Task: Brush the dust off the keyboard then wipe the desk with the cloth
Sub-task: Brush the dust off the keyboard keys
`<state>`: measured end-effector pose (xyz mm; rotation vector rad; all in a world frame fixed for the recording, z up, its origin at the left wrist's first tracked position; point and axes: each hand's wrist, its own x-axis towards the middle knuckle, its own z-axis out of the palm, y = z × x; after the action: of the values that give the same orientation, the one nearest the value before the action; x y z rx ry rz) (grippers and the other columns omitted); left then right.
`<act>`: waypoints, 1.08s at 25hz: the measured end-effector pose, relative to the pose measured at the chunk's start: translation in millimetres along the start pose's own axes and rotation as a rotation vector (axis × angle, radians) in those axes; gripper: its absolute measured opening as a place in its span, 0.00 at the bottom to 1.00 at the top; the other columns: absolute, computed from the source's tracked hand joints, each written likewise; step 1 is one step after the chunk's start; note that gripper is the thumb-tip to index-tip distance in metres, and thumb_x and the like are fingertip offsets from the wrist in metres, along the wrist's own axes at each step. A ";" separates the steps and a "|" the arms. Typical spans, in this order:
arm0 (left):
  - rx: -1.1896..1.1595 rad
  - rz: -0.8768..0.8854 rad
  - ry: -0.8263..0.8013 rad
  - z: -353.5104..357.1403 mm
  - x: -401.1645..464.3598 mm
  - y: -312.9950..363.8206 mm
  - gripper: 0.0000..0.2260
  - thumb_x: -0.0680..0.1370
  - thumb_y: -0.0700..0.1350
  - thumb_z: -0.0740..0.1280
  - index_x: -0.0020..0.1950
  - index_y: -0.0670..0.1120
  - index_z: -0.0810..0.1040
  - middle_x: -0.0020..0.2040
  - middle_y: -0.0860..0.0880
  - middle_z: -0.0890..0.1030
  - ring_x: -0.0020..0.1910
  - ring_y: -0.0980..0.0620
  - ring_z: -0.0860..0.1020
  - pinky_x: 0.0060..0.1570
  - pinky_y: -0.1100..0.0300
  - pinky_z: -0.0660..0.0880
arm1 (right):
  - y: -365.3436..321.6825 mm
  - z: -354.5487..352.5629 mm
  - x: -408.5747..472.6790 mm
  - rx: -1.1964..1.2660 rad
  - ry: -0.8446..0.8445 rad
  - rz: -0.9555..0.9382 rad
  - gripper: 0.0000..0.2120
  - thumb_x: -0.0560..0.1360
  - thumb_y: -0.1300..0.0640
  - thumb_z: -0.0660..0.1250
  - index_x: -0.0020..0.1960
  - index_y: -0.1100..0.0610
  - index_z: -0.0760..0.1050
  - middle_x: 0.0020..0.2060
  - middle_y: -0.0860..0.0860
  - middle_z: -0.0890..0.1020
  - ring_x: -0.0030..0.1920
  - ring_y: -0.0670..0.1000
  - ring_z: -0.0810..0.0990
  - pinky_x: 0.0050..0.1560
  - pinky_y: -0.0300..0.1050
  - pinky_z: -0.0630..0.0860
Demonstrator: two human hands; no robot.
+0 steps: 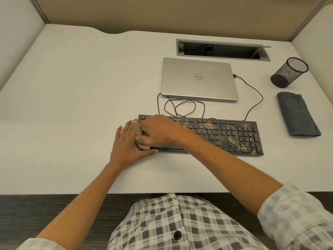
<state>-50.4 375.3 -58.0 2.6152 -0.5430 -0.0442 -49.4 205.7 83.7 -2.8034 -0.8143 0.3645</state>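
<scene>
1. White desk [75, 91], fills most of the view, partition walls on three sides. A person in a checked shirt [180, 224] sits at the near edge, both forearms reaching out over the top.
2. Closed silver laptop [199, 79] lies flat, right of centre, behind the keyboard. A thin black cable [255, 94] runs from its right edge and loops down to the keyboard's back edge.
3. Black keyboard [225, 135], in front of the laptop, long side facing the person. Tan dust [232, 139] speckles the middle and right keys, heaviest over the number pad. Left end is hidden under the hands.
4. Cable slot [223, 50] cut into the desk behind the laptop, lid open.
5. Folded grey cloth [298, 114], flat on the desk right of the keyboard, near it but apart, untouched.
6. Black mesh pen cup [289, 72], upright behind the cloth, far right.
7. Right hand [158, 130] over the keyboard's left end, fingers curled round a small wooden brush [137, 129]. Only the tan handle shows, poking out to the left; bristles hidden.
8. Left hand [126, 145] lies palm down at the keyboard's left edge, fingers straight and close together, thumb along the front edge. Fingertips partly under the right hand, so contact with the brush is hard to tell.
</scene>
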 end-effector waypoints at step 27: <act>0.054 0.013 -0.062 -7.7 1.7 4.7 0.60 0.64 0.82 0.60 0.83 0.45 0.51 0.82 0.48 0.58 0.82 0.48 0.53 0.80 0.42 0.49 | 55.5 14.2 -0.4 0.508 0.445 0.447 0.14 0.71 0.39 0.70 0.43 0.49 0.82 0.37 0.43 0.83 0.42 0.45 0.81 0.48 0.50 0.78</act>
<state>-49.7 374.3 -48.9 2.6704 -0.5900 -0.1088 -26.2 161.2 56.0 -2.4083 0.0133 -0.0055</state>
